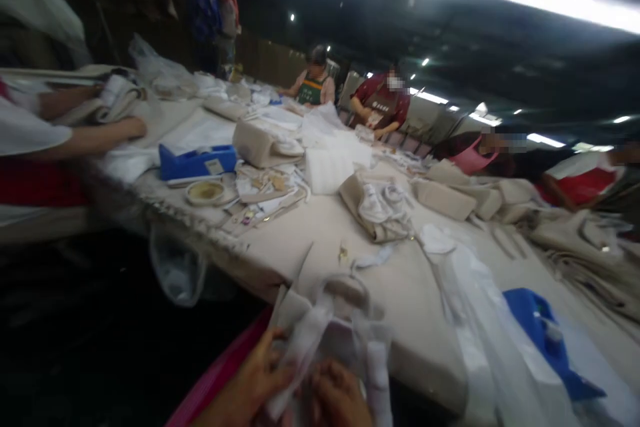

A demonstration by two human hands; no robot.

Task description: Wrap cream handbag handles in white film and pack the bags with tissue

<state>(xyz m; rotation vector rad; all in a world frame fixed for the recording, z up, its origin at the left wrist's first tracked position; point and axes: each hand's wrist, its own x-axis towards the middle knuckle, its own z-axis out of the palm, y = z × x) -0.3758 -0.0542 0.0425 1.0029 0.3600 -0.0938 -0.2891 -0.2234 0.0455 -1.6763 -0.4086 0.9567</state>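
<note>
At the near table edge is a pale bag (345, 340), with straps wrapped in soft white sheeting; motion blurs its details. My left hand (260, 373) is closed around the left white-wrapped strap (307, 340), thumb in front. Between the two straps, my right hand (343, 390) has its fingers curled and pressed together low against the bag. Whatever those fingers pinch is hidden. The right wrapped strap (379, 373) hangs just beside that hand. A small gold-coloured metal piece (343, 252) lies on the table beyond the bag.
Blue tape dispensers stand at left (197, 161) and right (543, 340). Near the left one are a shallow dish (205, 192) and scraps (270, 183). Beige bags (375, 203) and white sheets (330, 170) cover the table (300, 227). A co-worker's arm (107, 133) reaches in from the left; others work beyond.
</note>
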